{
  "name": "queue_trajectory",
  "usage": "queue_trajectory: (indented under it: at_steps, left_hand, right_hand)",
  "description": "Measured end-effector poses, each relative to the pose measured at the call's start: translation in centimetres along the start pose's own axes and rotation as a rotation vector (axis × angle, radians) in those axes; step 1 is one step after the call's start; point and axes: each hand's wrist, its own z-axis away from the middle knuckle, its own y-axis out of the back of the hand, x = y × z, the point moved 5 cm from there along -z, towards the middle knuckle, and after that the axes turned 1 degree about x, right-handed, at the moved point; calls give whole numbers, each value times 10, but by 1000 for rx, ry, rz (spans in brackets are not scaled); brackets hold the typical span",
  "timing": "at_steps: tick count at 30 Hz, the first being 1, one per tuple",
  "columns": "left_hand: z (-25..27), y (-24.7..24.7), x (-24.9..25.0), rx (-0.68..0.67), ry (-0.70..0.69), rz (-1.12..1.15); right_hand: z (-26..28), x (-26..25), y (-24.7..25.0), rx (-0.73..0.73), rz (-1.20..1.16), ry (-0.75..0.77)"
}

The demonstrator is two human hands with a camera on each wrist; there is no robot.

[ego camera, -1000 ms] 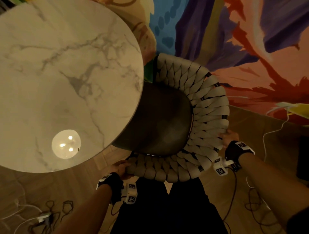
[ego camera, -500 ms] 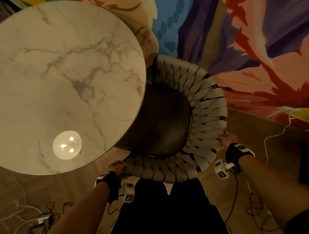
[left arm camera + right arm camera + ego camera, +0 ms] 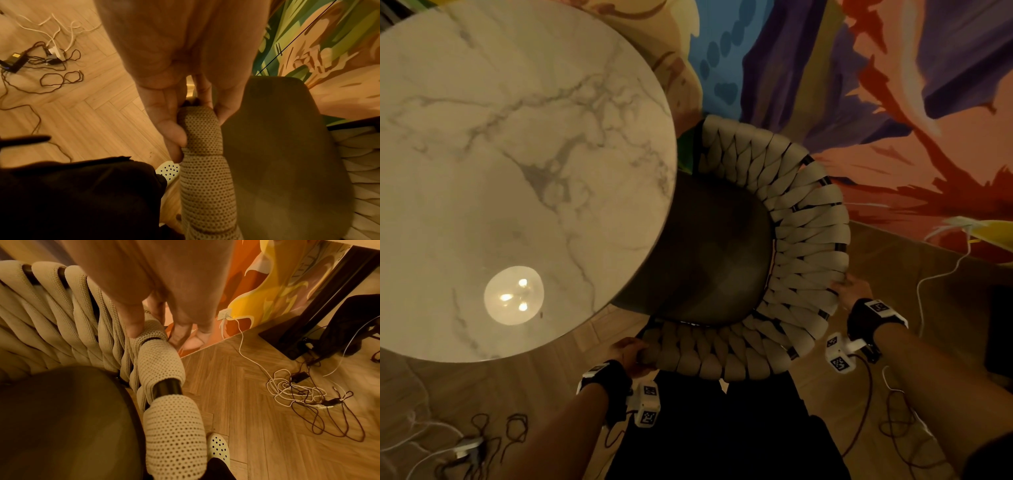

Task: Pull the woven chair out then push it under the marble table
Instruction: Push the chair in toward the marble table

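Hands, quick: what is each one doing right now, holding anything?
Left hand: grips the chair rim near the table.
Right hand: grips the rim on the chair's other side.

Desk (image 3: 524,144): polished marble, white with grey veins, glossy enough to mirror a lamp. Chair (image 3: 808,236): beige perforated knit straps wound on a smooth black tube frame; seat (image 3: 709,253) dark, matt. Floor (image 3: 257,402): herringbone wood, satin finish.
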Motion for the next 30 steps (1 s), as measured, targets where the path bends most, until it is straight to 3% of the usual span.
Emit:
queue_trajectory:
  at_steps: [6,10,21,30]
  left_hand:
    - [-16,0,-14,-13,83,69]
    - [-70,10,-34,-42,87,53]
    - [-1,-11,5,-7,-9,1]
    - [9,-21,15,-8,-41,-2]
  right_hand:
    - [1,0,5,1,1,-15]
    - [0,0,5,-14,-3,-19]
    - [7,-12,6,7,-25,27]
    - [21,-27,10,55,-9,28]
